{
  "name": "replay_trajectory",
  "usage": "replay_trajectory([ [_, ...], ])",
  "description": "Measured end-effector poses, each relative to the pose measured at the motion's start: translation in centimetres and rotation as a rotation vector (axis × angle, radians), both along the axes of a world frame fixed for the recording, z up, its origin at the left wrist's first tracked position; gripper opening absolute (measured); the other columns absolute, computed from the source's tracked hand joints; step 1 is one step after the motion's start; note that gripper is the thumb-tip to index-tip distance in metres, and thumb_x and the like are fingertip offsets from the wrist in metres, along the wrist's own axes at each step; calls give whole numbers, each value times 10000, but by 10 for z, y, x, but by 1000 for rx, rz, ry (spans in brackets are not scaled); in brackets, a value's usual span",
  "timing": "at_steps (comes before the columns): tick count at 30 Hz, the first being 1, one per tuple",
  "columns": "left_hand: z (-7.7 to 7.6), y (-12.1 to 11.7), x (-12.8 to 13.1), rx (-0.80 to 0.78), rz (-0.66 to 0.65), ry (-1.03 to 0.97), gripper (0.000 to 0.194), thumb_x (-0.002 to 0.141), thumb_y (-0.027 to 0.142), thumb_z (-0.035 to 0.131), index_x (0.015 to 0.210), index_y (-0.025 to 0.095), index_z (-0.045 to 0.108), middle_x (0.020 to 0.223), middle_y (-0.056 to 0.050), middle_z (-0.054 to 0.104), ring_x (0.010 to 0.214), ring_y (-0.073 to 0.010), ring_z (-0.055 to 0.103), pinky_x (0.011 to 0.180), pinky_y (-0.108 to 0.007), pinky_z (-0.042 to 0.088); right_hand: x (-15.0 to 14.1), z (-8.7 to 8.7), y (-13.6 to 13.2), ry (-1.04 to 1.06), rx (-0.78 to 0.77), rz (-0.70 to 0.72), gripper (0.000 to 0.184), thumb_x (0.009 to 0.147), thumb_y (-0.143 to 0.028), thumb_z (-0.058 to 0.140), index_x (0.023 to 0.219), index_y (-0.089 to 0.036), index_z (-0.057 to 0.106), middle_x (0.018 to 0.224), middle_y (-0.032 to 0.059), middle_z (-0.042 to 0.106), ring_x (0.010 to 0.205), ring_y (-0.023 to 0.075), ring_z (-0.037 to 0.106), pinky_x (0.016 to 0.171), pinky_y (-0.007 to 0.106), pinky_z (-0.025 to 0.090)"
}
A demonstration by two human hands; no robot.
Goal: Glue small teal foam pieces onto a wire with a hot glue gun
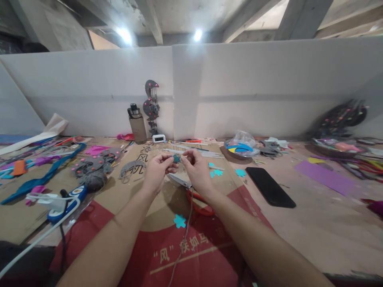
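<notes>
A small teal piece is held up between the two hands, just above the cardboard. It is pinched between the thumb and fingers of the left hand, while its other side is met by the closely drawn fingertips of the right hand; whether it is firmly gripped by the right hand cannot be told. The step in hand is judged to be fine, two-handed fingertip work on this piece. For any further move, a light, narrow pinch and steady wrists are called for, since so small a piece could easily be bent or dropped; how its edges are being worked is hidden by the fingers. Beneath the hands, scissors with red handles are laid on the cardboard, partly covered by the right hand and forearm, with a thin grey cord trailed close beside them. A bright teal cutout is seen nearer the body, and another is set beside the black phone. Farther out, a bowl is filled with plastic and coloured scraps, and a bottle is stood upright near the white partition.
</notes>
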State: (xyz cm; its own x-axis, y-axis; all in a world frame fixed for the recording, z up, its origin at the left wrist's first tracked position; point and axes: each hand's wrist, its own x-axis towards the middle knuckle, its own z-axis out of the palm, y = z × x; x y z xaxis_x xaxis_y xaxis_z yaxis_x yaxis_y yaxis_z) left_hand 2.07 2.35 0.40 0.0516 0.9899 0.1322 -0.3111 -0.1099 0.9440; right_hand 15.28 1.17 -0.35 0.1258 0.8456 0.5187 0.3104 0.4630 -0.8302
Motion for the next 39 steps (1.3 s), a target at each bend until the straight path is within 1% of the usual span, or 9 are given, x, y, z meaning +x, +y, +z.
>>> replay_trajectory([
  [3, 2, -2, 1, -35, -33, -26, 237, 635, 241, 730, 799, 124, 604, 667, -40, 649, 580, -127, 632, 544, -225, 508, 3, 2, -3, -106, 38, -58, 136, 804, -317, 527, 844, -197, 580, 689, -13, 498, 650, 134, 461, 625, 258, 386],
  [7, 3, -4, 2, -37, -50, -38, 228, 652, 243, 720, 812, 115, 620, 681, -52, 660, 592, -133, 644, 581, -241, 530, 6, 2, -5, -199, 85, -94, 153, 828, -322, 515, 856, -200, 602, 822, 36, 580, 749, 166, 512, 693, 291, 406],
  [12, 2, -4, 3, -26, -19, -36, 248, 632, 287, 733, 765, 122, 603, 667, -36, 647, 562, -130, 634, 553, -248, 525, 4, 4, -10, -278, 134, -94, 177, 863, -320, 467, 849, -198, 594, 888, 62, 596, 837, 187, 537, 743, 311, 414],
  [17, 4, -5, 5, -6, 6, -31, 261, 608, 300, 739, 718, 130, 575, 600, -10, 620, 500, -107, 593, 503, -230, 495, 1, 5, -13, -340, 115, -111, 196, 860, -340, 469, 818, -201, 600, 862, 58, 608, 817, 184, 548, 734, 306, 407],
  [21, 3, -4, 4, -15, 10, -33, 245, 607, 291, 733, 707, 132, 576, 605, -10, 622, 506, -108, 593, 501, -226, 490, 0, 4, -9, -269, 50, -130, 212, 819, -383, 518, 759, -202, 609, 812, 40, 627, 772, 175, 551, 702, 293, 403],
  [28, -1, -3, 2, -21, -43, -58, 201, 623, 265, 718, 707, 130, 596, 625, -25, 638, 533, -118, 609, 539, -240, 503, -1, -1, -4, -116, -37, -103, 277, 779, -446, 533, 710, -187, 603, 732, 20, 634, 678, 152, 536, 632, 267, 394],
  [34, 0, -4, 4, -57, -53, -77, 170, 626, 246, 697, 668, 131, 580, 568, -10, 607, 485, -96, 572, 507, -221, 488, -2, 1, -6, -95, -49, -134, 265, 759, -439, 560, 694, -186, 604, 678, 12, 615, 639, 142, 516, 615, 260, 381],
  [39, -2, -2, 5, -76, -47, -52, 190, 641, 269, 686, 691, 122, 577, 569, -6, 593, 469, -86, 553, 461, -200, 460, -1, 0, -6, -71, -37, -82, 256, 764, -429, 560, 713, -180, 590, 691, 7, 595, 623, 129, 489, 601, 251, 368],
])
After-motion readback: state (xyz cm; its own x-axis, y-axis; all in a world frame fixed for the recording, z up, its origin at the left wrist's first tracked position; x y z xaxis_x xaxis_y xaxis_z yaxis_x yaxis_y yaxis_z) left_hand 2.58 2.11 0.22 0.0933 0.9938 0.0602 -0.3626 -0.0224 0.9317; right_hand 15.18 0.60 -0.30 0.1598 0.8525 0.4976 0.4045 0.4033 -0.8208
